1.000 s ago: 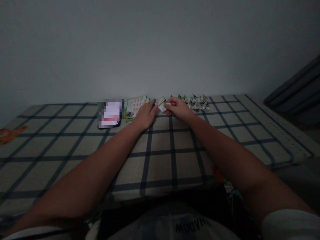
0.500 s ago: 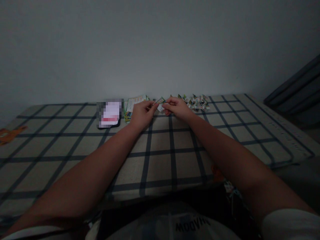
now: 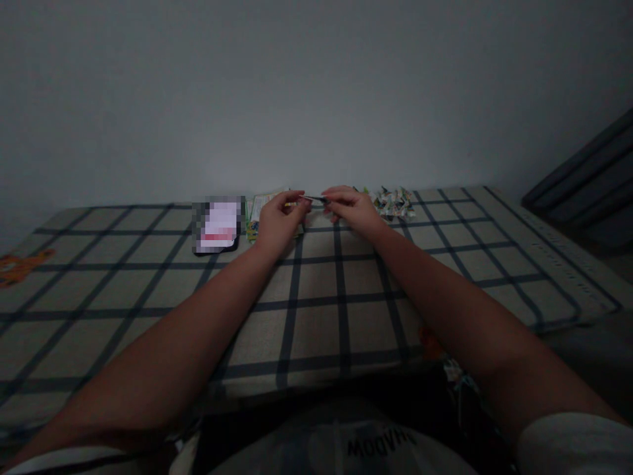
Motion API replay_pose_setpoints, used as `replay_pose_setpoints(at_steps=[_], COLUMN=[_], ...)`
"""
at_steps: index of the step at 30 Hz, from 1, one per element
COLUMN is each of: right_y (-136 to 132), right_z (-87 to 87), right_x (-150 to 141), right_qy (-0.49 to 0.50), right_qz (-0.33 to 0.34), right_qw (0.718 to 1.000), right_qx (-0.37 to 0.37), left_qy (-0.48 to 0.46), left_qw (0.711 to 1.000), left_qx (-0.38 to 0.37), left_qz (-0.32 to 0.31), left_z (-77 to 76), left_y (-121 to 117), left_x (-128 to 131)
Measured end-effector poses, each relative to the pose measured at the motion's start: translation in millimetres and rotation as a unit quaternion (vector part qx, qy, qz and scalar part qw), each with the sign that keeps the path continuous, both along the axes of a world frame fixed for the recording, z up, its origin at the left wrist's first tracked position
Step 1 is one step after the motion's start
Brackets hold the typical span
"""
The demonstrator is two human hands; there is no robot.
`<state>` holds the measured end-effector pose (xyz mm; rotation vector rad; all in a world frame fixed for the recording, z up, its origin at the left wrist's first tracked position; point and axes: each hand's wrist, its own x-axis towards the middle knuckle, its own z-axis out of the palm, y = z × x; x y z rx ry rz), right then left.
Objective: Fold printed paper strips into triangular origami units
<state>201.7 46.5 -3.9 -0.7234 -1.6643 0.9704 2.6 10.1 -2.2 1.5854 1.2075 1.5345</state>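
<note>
Head view: small paper slip held between both hands

Item: folded paper slip (image 3: 313, 198), pinched at its left end by the left hand (image 3: 279, 221) and at its right end by the right hand (image 3: 352, 210). Long axis is laid left to right, seen edge-on, raised off the checked cloth (image 3: 316, 310). Both hands are equally near. Folded pieces (image 3: 394, 202) are heaped just right of the right hand; printed sheets (image 3: 257, 212) lie behind the left.

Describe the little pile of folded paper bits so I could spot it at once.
Start at the checked cloth and follow it to its far edge by the wall. Just right of the right hand lies the heap of folded paper pieces. Unlike the flat printed sheets left of the left hand, it is a spiky cluster of small white-and-green pieces.
</note>
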Motion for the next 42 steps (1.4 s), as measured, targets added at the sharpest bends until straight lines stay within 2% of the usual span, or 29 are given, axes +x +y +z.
replay_pose_setpoints(at_steps=[3,6,9,13,18,24,32,42], right_y=[2,0,-4,-5,-5,-10,-6,-10], right_z=[-1.0,2.3,6.5,6.2,2.9,2.6,1.7,6.5], right_x=[0,2,3,3,3,2,2,0], right_qy=[-0.022,-0.085,-0.146,-0.184,-0.19,-0.194,-0.209,-0.178], right_qz=[-0.025,-0.041,-0.065,-0.062,-0.033,0.014,0.005,-0.048], right_qw=[0.999,0.992,0.979,0.968,0.963,0.971,0.966,0.969], right_qx=[0.034,0.081,0.125,0.156,0.188,0.137,0.151,0.165], left_qy=[-0.027,-0.098,-0.16,-0.177,-0.134,-0.124,-0.131,-0.171], left_qw=[0.996,0.983,0.967,0.966,0.977,0.979,0.971,0.965], left_qx=[-0.061,-0.117,-0.145,-0.142,-0.122,-0.112,-0.126,-0.144], left_qz=[-0.053,-0.106,-0.131,-0.121,-0.11,-0.115,-0.152,-0.135], left_z=[1.7,3.7,5.5,5.3,1.7,0.6,-1.2,1.3], left_y=[-3,-5,-3,0,-1,-1,1,-3], left_x=[2,6,7,5,4,4,3,5])
